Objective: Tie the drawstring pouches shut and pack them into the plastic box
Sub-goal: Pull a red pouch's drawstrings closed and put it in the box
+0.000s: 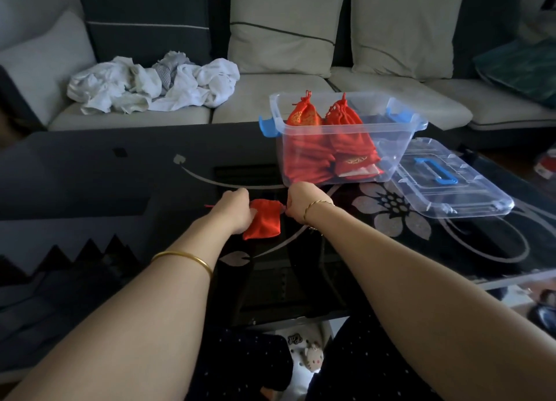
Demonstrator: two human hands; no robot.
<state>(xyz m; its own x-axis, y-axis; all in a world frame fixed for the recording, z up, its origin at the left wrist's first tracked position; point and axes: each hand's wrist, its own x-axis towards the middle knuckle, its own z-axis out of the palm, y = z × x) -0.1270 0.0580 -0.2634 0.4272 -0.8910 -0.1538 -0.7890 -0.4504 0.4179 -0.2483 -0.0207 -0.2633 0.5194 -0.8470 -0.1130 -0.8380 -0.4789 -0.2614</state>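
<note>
Red pouch [263, 220] lies on the dark glass surface [120, 175] between my hands, near the plastic box [403, 123]. Left hand [233, 211] and right hand [301, 203] both have fingers clenched on its drawstring [209, 206], one at each side, apparently to pull the mouth closed. Box is open, lid [451, 187] set aside at its right, so tied pouches [313, 153] drop straight in.
</note>
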